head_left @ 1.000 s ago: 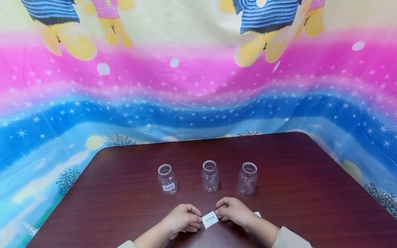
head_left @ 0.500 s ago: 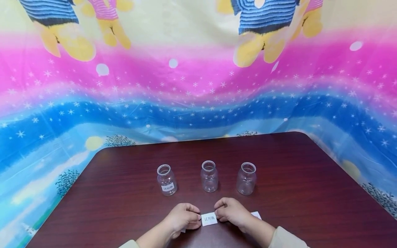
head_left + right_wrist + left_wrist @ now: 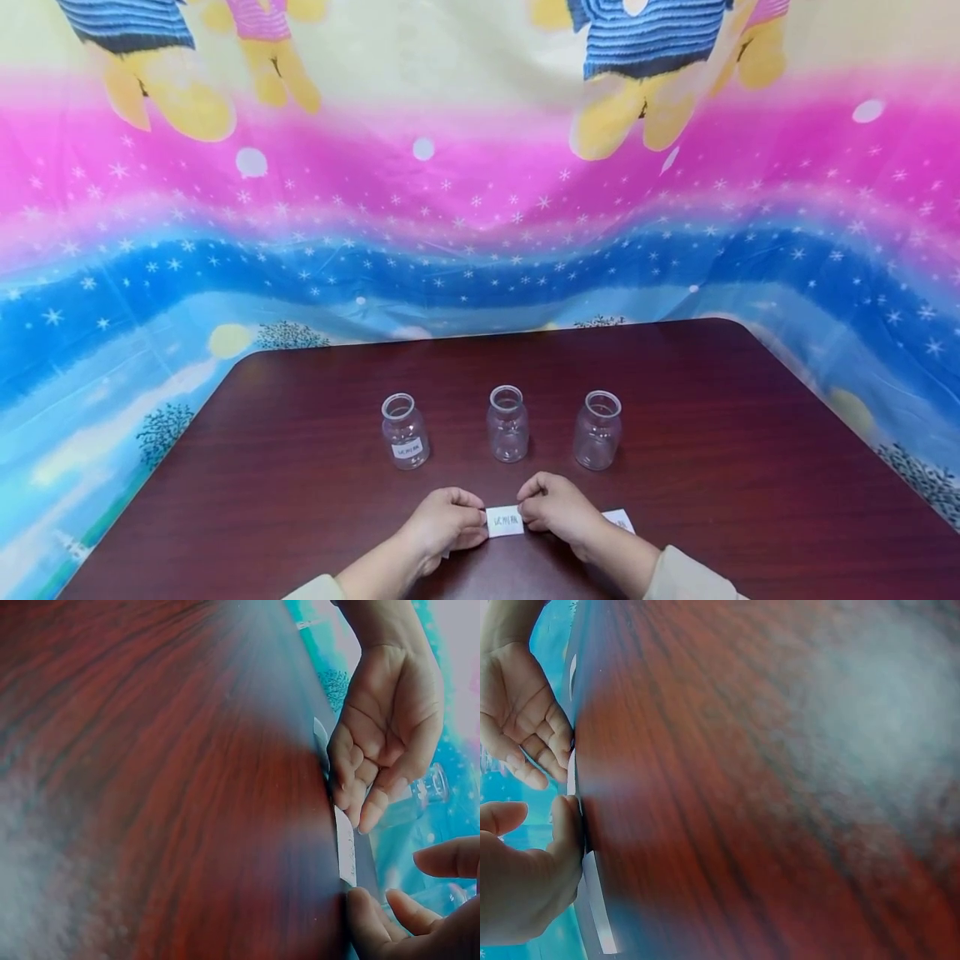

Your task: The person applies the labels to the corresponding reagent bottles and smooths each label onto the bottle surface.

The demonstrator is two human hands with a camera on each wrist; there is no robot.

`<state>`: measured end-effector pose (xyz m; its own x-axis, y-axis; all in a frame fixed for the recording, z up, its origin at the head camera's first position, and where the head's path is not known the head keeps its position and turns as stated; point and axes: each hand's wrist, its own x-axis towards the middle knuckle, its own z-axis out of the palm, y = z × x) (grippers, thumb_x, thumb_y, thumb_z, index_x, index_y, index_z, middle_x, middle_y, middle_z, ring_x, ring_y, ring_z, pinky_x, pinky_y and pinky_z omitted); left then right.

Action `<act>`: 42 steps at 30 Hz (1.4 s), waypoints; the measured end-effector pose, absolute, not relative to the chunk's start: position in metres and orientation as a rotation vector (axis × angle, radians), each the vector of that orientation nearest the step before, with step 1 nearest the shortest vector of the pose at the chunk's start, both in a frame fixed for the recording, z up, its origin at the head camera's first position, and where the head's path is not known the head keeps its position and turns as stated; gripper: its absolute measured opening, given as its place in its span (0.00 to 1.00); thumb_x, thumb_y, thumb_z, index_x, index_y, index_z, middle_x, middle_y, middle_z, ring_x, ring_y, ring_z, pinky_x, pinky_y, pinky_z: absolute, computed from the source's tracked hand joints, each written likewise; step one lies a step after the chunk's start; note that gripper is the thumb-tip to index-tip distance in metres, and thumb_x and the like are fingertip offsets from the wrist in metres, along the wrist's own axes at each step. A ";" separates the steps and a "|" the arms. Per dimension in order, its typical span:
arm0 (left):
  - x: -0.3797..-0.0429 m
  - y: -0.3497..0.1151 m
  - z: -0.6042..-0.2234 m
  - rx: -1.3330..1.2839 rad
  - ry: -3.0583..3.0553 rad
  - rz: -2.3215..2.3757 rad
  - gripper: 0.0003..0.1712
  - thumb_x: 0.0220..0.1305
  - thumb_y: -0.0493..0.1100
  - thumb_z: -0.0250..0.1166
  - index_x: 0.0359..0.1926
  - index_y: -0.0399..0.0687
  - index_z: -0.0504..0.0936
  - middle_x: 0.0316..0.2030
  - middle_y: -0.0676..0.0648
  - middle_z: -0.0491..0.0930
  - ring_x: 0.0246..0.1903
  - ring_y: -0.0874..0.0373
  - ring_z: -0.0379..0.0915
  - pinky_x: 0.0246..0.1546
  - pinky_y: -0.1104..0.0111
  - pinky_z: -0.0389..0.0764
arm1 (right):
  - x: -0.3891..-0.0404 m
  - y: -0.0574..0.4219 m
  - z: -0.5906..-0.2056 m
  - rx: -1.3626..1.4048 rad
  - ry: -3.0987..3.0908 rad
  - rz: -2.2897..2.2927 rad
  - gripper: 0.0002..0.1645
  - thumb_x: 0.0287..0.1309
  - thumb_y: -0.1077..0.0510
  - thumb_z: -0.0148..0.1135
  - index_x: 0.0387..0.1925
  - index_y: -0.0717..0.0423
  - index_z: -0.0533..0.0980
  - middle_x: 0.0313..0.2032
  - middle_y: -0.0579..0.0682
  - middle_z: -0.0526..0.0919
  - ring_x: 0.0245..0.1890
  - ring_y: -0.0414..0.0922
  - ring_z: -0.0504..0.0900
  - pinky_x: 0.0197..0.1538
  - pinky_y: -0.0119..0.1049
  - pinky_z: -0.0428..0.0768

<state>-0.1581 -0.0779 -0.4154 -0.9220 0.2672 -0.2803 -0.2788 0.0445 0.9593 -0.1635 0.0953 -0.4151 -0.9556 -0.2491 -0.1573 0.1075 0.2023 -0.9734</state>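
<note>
A white paper label (image 3: 505, 522) with handwritten characters lies on the table between my two hands. My left hand (image 3: 448, 527) has its fingertips at the label's left edge; my right hand (image 3: 555, 512) touches the opposite edge. In the right wrist view the label (image 3: 345, 844) lies flat, and the thumb (image 3: 450, 859) of the right hand stays apart from its fingers. The left thumb (image 3: 502, 817) is likewise raised off the fingers in the left wrist view. Beyond the hands stand a labelled glass jar (image 3: 406, 433) and two plain ones, the middle jar (image 3: 508, 425) and the right jar (image 3: 598, 432).
Another white label (image 3: 619, 520) lies beside my right wrist, partly covered. One more label (image 3: 598, 907) lies by the left hand, mostly hidden in the head view. Behind the dark red wooden table (image 3: 300, 417) hangs a colourful patterned cloth (image 3: 480, 183).
The label between my hands has turned from a slant to nearly level and moved slightly away from me. Both hands have shifted a little with it. The jars stay put.
</note>
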 end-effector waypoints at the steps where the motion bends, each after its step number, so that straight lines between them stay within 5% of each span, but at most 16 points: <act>1: -0.158 -0.077 -0.415 -0.012 1.953 1.935 0.09 0.48 0.27 0.54 0.33 0.27 0.68 0.25 0.42 0.74 0.21 0.61 0.73 0.28 0.69 0.77 | -0.163 0.095 -0.414 -0.130 2.195 -1.822 0.13 0.40 0.68 0.51 0.31 0.72 0.67 0.26 0.51 0.71 0.25 0.42 0.73 0.33 0.39 0.76; 25: -0.163 -0.070 -0.420 0.079 2.092 1.861 0.07 0.43 0.27 0.55 0.29 0.30 0.72 0.19 0.48 0.71 0.16 0.64 0.67 0.18 0.76 0.72 | -0.159 0.091 -0.412 -0.089 2.123 -1.923 0.21 0.38 0.71 0.53 0.39 0.76 0.63 0.32 0.58 0.69 0.28 0.42 0.71 0.34 0.38 0.76; 42: -0.166 -0.071 -0.410 0.205 2.079 1.876 0.09 0.44 0.30 0.56 0.31 0.33 0.73 0.20 0.51 0.72 0.19 0.62 0.68 0.20 0.73 0.70 | -0.162 0.094 -0.412 -0.213 2.126 -1.935 0.14 0.42 0.66 0.58 0.33 0.70 0.70 0.21 0.46 0.73 0.22 0.40 0.71 0.26 0.34 0.72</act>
<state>-0.1665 -0.0709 -0.4096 -0.9344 0.3241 -0.1477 -0.1137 0.1217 0.9860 -0.1621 0.0944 -0.4124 -0.9558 -0.2794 -0.0913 0.0646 0.1034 -0.9925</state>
